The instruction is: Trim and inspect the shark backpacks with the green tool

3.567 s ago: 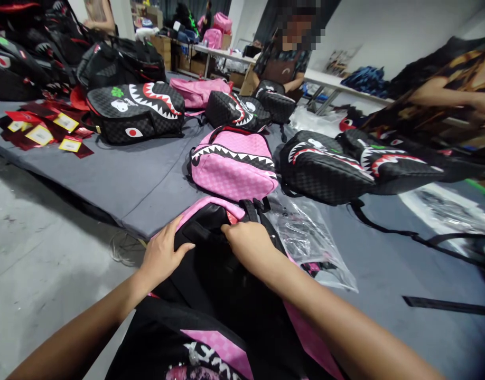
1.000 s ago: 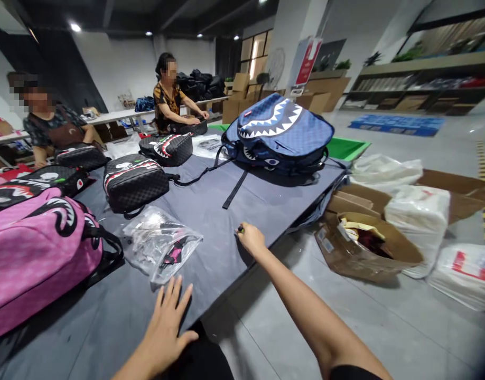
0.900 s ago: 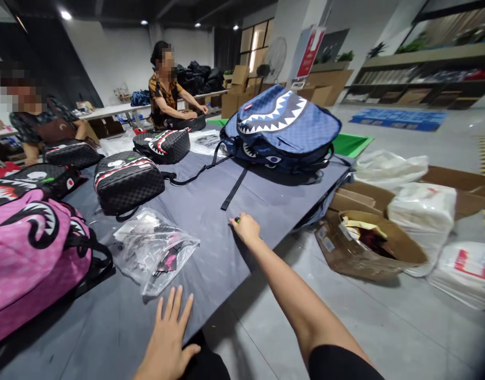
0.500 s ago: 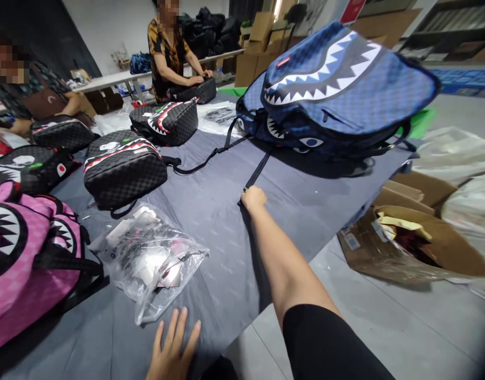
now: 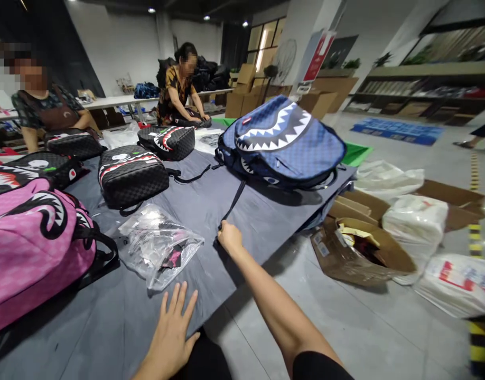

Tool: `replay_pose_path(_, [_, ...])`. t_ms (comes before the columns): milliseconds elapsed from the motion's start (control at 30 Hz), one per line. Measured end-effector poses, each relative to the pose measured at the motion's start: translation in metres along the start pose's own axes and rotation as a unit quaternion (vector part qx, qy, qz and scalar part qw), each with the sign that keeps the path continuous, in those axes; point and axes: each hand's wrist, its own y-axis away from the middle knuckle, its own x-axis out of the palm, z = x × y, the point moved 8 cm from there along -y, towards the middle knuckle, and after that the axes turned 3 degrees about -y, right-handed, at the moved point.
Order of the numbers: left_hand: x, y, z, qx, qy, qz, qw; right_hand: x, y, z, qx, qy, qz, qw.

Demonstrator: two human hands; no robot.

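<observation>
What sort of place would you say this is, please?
Probably a backpack packing workshop or warehouse: shark-mouth backpacks cover the grey table, cardboard boxes stack behind, and a co-worker handles another bag. The right hand grips a strap.

You work under even, fairly bright indoor light from small ceiling lamps (image 5: 150, 10) and glowing windows (image 5: 266, 43) at the back. The blue backpack (image 5: 290, 142) throws a soft shadow on the bench (image 5: 211, 208). The floor (image 5: 385, 332) gleams faintly. Edges bend and stretch, and the far right corner blurs.

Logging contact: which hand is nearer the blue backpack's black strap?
Right. The right hand grips the strap at its end; the left hand lies flat on the mat, apart.
</observation>
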Motion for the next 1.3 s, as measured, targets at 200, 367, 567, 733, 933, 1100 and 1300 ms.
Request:
replay_pose_path(200, [0.004, 0.004, 0.003, 0.001, 0.061, -0.013, 0.998, 0.026, 0.081, 0.076, -0.103, -0.020, 0.043, 0.994])
replay_pose_path(367, [-0.029, 0.024, 0.044, -0.055, 0.159, -0.202, 0.965, 0.038, 0.143, 0.095, -0.166, -0.021, 0.080, 0.983])
replay_pose_path(567, [-0.096, -0.020, 0.112, -0.168, 0.151, -0.309, 0.924, 0.050, 0.192, 0.094, -0.195, -0.003, 0.106, 0.975])
replay_pose_path(733, [-0.056, -0.086, 0.111, -0.118, 0.056, -0.094, 0.987, 0.066, 0.217, 0.100, -0.228, -0.015, 0.124, 0.966])
replay_pose_path(933, [0.002, -0.034, 0.149, -0.130, 0.017, -0.046, 0.990, 0.040, 0.209, 0.067, -0.224, -0.071, 0.069, 0.970])
replay_pose_path(1100, [-0.002, 0.057, 0.163, -0.135, 0.033, -0.031, 0.990, -0.009, 0.175, 0.012, -0.157, -0.096, -0.019, 0.983])
replay_pose_path(1300, [-0.022, 0.165, 0.151, -0.168, 0.070, 0.020, 0.983, 0.003, 0.160, -0.011, -0.190, -0.111, -0.053, 0.974])
